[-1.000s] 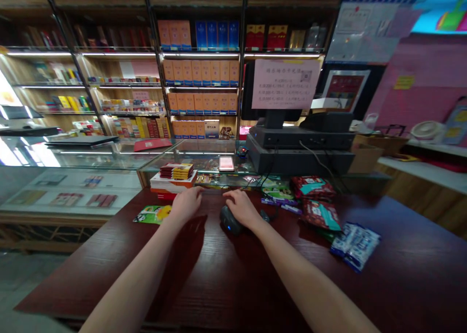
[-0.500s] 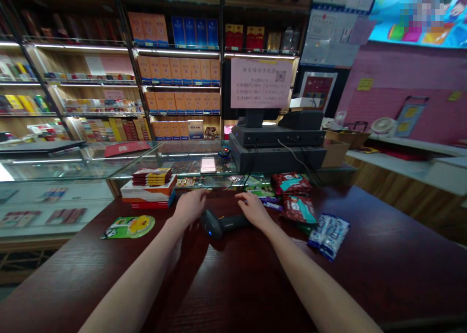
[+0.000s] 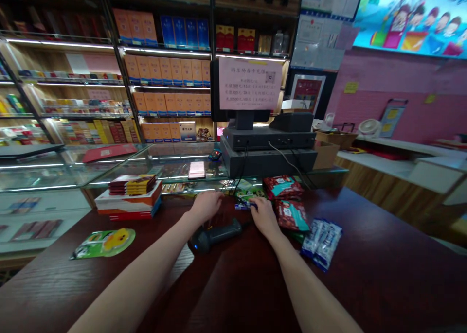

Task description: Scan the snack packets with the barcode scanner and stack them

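A dark barcode scanner (image 3: 221, 233) with a blue light lies on the brown counter, between my forearms. My left hand (image 3: 207, 206) hovers just beyond it, palm down, with loosely bent fingers apart and nothing visible in them. My right hand (image 3: 263, 216) is to the right of the scanner's handle, its fingers curled over a slim purple packet (image 3: 242, 206); most of that packet is hidden under them. Red-brown snack bags (image 3: 291, 215) with teal labels are close by its right side. Behind the fingers lies a green package (image 3: 250, 189).
Blue-white packets (image 3: 321, 243) lie at right. On the left are a green card with a yellow duck (image 3: 105, 241) and stacked boxes (image 3: 127, 200) topped by small packs. A glass display case (image 3: 164, 165) and a black register (image 3: 270, 160) with cables stand behind.
My right hand has moved onto the purple packet, which shows farther left. My left hand has shifted slightly right over the scanner. The camera view has turned a little to the right.
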`<state>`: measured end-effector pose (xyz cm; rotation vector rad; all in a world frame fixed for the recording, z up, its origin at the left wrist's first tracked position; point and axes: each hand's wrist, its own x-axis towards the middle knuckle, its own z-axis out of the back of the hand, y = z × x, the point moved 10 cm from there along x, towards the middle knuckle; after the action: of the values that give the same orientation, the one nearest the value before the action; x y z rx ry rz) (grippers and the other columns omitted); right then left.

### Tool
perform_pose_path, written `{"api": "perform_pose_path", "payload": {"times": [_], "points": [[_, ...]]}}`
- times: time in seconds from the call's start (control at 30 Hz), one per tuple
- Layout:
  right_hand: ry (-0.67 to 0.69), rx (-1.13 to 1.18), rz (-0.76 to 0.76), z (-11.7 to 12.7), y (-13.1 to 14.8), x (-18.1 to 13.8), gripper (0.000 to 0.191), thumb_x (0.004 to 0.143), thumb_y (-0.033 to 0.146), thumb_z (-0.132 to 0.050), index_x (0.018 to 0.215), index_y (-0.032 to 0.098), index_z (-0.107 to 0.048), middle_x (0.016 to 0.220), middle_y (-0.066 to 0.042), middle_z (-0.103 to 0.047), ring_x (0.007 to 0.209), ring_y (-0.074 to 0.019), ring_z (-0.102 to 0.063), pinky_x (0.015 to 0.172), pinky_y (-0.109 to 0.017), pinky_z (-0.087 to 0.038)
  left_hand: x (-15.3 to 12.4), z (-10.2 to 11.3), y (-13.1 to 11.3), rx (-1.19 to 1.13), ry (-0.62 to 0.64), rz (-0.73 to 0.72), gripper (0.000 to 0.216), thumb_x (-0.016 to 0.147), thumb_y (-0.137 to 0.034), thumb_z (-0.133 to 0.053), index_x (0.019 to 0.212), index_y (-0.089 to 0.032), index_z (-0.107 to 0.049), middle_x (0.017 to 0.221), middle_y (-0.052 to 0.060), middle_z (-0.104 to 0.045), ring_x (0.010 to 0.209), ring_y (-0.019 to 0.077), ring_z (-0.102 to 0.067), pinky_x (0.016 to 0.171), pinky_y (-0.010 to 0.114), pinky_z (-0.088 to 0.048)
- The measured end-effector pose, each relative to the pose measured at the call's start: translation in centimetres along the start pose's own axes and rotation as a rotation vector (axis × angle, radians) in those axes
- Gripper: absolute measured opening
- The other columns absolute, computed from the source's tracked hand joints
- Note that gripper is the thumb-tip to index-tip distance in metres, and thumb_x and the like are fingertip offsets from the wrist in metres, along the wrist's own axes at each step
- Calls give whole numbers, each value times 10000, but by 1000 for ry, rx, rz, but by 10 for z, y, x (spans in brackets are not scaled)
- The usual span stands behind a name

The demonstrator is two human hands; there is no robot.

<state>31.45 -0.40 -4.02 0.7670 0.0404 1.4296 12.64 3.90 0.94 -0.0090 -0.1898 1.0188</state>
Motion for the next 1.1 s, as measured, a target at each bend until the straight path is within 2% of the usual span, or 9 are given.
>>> {"api": "perform_pose_path", "payload": {"times": [0.27, 0.43, 0.57, 0.77, 1.1], "points": [[8, -94, 8, -8, -4, 2, 396, 913, 156, -484, 1275, 136, -642, 1299, -139, -592, 1245, -262, -493, 1112, -352, -361, 38, -8, -42, 30, 36, -87, 360, 940, -207, -424, 1166, -220, -704, 1148, 120, -732, 1054, 259, -695, 936, 386, -525], [62, -171, -18, -14, -6, 0, 399, 927, 174, -481, 1297, 158, -631, 1308, -136, -599, 1245, -275, -498, 1087, -372, -373, 63, -22, -66, 54, 68, -118, 345, 948, -190, -411, 1100, -184, -721, 1090, 159, -737, 1038, 268, -705, 898, 376, -545], [57, -217, -17, -11, -4, -3, 398, 936, 159, -451, 1294, 155, -623, 1273, -141, -614, 1222, -280, -512, 1041, -373, -398, 76, -36, -81, 75, 89, -134, 343, 940, -138, -425, 1139, -182, -701, 1081, 166, -737, 1064, 276, -700, 896, 385, -550], [33, -225, -22, -9, -5, -3, 387, 931, 142, -447, 1276, 156, -623, 1231, -143, -627, 1203, -281, -523, 998, -383, -422, 84, -48, -86, 117, 106, -85, 320, 940, -106, -435, 1120, -149, -696, 1097, 185, -728, 1125, 273, -679, 936, 400, -541], [-97, -108, 1, 4, -3, -1, 389, 912, 123, -462, 1251, 146, -651, 1216, -147, -634, 1189, -290, -540, 1023, -396, -441, 84, -46, -83, 127, 89, -12, 339, 907, -73, -432, 1092, -136, -710, 1084, 191, -735, 1112, 273, -685, 933, 398, -548]]}}
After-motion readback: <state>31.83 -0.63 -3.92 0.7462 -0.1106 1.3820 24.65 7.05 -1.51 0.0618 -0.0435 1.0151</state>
